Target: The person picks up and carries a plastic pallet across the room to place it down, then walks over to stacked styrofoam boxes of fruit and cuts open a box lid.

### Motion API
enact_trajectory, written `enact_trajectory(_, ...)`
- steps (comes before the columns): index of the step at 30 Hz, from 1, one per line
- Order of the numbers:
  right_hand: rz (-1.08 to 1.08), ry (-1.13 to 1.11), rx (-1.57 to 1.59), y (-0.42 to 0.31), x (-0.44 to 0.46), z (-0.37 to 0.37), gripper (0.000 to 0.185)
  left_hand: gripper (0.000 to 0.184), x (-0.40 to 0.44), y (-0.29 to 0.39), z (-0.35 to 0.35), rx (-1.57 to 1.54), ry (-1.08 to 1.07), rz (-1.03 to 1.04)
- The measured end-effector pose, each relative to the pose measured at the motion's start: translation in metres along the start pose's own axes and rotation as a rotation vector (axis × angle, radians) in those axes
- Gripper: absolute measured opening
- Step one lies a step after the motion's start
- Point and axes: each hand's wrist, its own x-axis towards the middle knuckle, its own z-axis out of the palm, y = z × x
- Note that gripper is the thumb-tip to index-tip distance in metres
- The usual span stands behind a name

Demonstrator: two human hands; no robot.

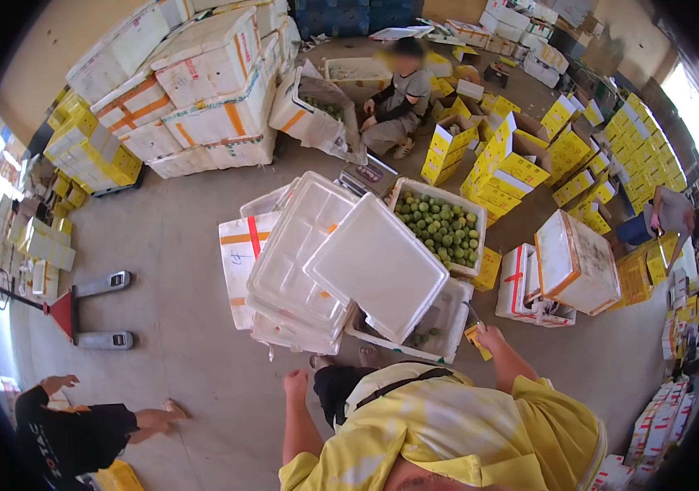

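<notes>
My right hand [493,339] is closed on a thin, knife-like tool [472,314] at the right side of an open white foam box [453,306]. A small yellow piece [477,342] shows beside that hand; whether I grip it too I cannot tell. A few green fruits [426,337] lie in this box, partly hidden by a white foam lid [378,266] slanting across it. Beyond it stands another foam box [480,214] full of round green fruits [439,227]. My left hand [295,381] hangs curled into a fist, apart from the stacked clear-white lids [304,254]; nothing shows in it.
A person [399,98] sits by an open foam box ahead; others are at far right and lower left. Foam boxes [206,74] are piled at back left. Yellow cartons [501,168] crowd the right. A pallet jack [63,315] stands left. Foam boxes [576,262] sit at right.
</notes>
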Motion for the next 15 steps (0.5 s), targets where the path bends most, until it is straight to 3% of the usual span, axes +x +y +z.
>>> enact_trajectory(1, -0.007, -0.003, -0.001, -0.006, 0.0, -0.001, 0.031, 0.026, -0.005, -0.001, -0.003, 0.289, -0.051, 0.057)
enact_trajectory(2, -0.003, 0.018, 0.022, -0.012, -0.001, -0.001, 0.031, 0.026, 0.008, -0.039, -0.007, 0.58, -0.172, 0.292)
enact_trajectory(4, 0.009, 0.025, 0.06, -0.023, -0.013, 0.011, 0.031, 0.021, 0.014, -0.082, -0.015, 0.711, -0.403, 0.23)
enact_trajectory(6, -0.028, 0.025, 0.157, -0.034, -0.008, 0.016, 0.031, 0.02, -0.027, -0.071, -0.026, 0.367, -0.326, -0.351)
enact_trajectory(13, -0.115, -0.015, 0.208, -0.078, 0.01, 0.056, 0.033, 0.018, -0.095, -0.079, -0.065, -0.026, -0.062, -0.32)
enact_trajectory(15, -0.171, -0.045, 0.251, -0.085, 0.024, 0.074, 0.035, 0.018, -0.094, -0.103, -0.07, 0.236, -0.187, 0.068)
